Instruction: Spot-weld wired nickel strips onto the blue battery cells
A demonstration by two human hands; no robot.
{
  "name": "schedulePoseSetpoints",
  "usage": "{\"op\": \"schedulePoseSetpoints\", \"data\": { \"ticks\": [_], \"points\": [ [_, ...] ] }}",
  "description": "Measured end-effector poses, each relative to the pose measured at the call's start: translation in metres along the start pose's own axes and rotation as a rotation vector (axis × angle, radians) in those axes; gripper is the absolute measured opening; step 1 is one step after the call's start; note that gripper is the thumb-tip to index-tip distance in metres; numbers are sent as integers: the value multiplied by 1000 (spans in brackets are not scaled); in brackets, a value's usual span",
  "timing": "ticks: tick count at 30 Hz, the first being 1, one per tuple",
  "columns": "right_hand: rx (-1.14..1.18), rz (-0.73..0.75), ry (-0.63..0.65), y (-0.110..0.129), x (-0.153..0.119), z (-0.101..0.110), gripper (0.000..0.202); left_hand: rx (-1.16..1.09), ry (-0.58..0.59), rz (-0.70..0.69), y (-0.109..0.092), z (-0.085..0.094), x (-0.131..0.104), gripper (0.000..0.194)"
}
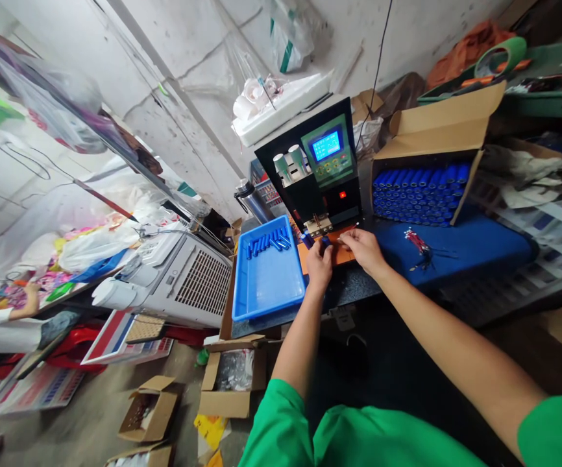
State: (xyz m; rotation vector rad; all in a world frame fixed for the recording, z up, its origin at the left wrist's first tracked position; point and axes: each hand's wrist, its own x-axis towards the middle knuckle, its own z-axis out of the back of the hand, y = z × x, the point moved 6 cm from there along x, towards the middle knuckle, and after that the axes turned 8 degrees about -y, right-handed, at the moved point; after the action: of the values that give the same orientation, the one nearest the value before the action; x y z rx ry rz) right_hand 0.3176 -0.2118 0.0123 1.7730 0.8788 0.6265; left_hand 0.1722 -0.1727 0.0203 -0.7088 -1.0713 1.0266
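Two hands work close together just right of the frame's centre, at the near edge of a black machine (352, 214), with a narrow strip of orange mat (342, 255) showing between them. The left hand (320, 263) has its fingers curled in, nearly closed, and they appear to grip a blue cylinder (326, 241) that shows at their upper right side. Another short blue piece (305, 240) is just beside those fingers, on their upper left.

The relation that counts most, as I judge it, is between this gripped cylinder and the brass-coloured head (318, 225) of the machine: the head lies just above the left fingers in the picture, so the left hand is the nearer one. Whether the cylinder touches the head cannot be told, and too little of it shows to give its long axis.

The right hand (366, 250) comes in from the lower right, fingertips pinched together on what looks like a thin lead (352, 228), whose visible end points toward the upper right. From those fingers, the cylinder lies to the left.

Farther left on the bench (342, 295), a blue tray (266, 288) holds more cylinders (268, 243); a bundle of leads (418, 243) lies right of the right hand.
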Motion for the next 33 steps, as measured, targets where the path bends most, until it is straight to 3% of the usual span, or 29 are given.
{"op": "schedulePoseSetpoints", "data": {
  "ticks": [9, 17, 33],
  "points": [
    [-33, 20, 33, -8, 11, -27, 29, 20, -38, -3, -5, 1, -2, 22],
    [-228, 157, 33, -2, 10, -29, 26, 26, -49, 8, -7, 3, -1, 21],
    [-341, 139, 41, 0, 9, -30, 21, 96, -63, -25, -7, 3, -3, 24]
  ]
}}
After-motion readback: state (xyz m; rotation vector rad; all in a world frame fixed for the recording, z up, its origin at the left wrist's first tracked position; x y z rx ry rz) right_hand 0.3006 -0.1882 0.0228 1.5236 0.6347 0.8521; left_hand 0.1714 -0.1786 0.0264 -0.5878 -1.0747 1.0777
